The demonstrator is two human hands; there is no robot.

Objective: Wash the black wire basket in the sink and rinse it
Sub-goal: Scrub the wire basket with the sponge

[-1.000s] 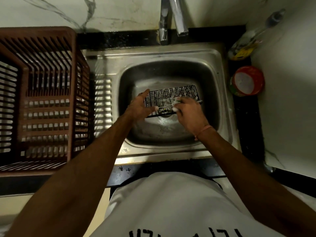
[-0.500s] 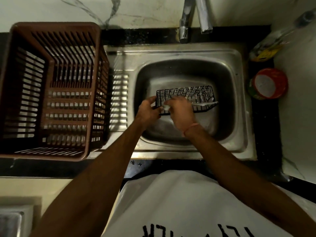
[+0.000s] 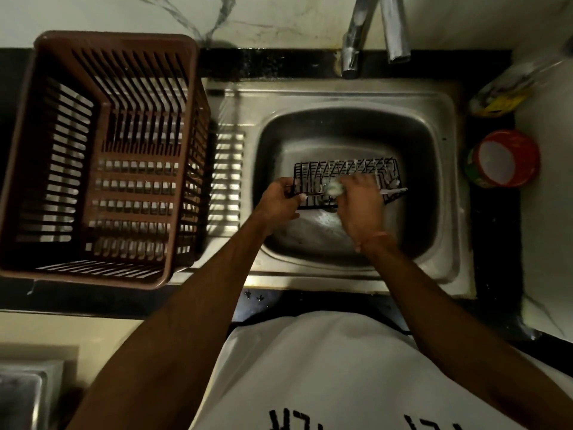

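- A person stands at a steel sink (image 3: 446, 125), scrubbing a black wire basket (image 3: 347, 173) held low inside the bowl, over the drain.
- The left hand (image 3: 280, 201) grips the basket's left end, fingers curled round the wire frame to steady it.
- The right hand (image 3: 361, 203) presses a pale, soapy scrubber (image 3: 336, 188) against the basket's near side; its fingers are clamped on the pad.
- White suds cling to the wires along the top edge and at the right end, a sign that soaping is well under way.
- How much of the frame has been covered cannot be told from this angle; the underside and far wall are partly hidden.
- No water is seen running from the tap (image 3: 397, 29) above the bowl, so rinsing appears not yet begun.
- Judged from the lather, the wash stage is at its middle to late part; the rinse, the second half of the job, is left.
- A brown slatted crate (image 3: 102, 57) stands on the bench to the left, overlapping the draining board, with nothing visible inside.
- A red-rimmed tub (image 3: 508, 141) and a bottle with a yellow label (image 3: 502, 100) sit on the bench to the right of the sink.
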